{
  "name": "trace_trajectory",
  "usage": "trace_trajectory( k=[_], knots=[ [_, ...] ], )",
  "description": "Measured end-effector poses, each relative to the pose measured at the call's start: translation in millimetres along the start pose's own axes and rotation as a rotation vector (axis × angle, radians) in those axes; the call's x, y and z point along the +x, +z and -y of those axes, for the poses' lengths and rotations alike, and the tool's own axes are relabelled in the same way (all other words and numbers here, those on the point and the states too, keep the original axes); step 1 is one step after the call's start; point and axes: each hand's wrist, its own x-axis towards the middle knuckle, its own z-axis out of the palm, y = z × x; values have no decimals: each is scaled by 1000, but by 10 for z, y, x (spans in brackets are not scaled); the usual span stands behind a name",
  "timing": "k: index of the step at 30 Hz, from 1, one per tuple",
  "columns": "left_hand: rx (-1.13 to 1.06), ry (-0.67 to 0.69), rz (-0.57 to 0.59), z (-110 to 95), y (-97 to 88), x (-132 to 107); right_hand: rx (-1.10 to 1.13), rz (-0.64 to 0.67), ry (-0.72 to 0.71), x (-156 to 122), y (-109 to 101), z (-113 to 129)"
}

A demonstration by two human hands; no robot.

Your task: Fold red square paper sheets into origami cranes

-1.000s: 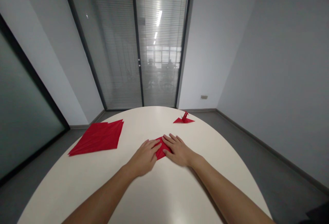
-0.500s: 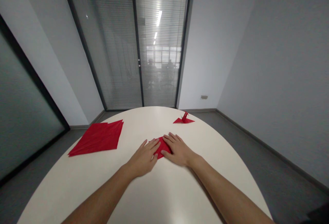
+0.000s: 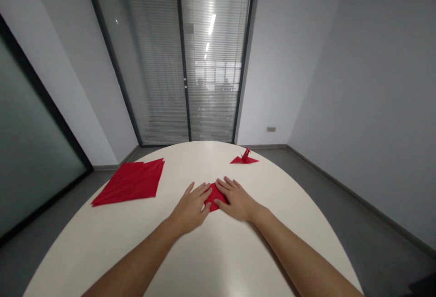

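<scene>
Hands [image 3: 190, 207] flat on folded paper [image 3: 212, 196]; crane [image 3: 244, 157], stack [image 3: 131, 181] apart

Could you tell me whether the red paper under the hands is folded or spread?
Folded: the small red paper piece under the left hand and right hand is far smaller than the spread red sheets.

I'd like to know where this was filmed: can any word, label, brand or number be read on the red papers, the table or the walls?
None: no text can be read anywhere.
The folded red paper under the left hand and right hand, the stack of red sheets, the paper crane and the white table are plain.
The small wall plate is too small to tell any marking.
</scene>
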Motion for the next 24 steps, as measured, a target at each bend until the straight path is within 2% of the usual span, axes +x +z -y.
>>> trace_trajectory(
  k=[5, 17, 24],
  knots=[
    [-52, 61, -24, -11, -34, -7, 8, -10, 9, 0, -3, 5],
    [-43, -80, -73, 11, 37, -3, 25, 9, -32, 6, -17, -37],
    [-86, -64, -121, 36, 54, 3, 41, -6, -58, -11, -10, -76]
  ],
)
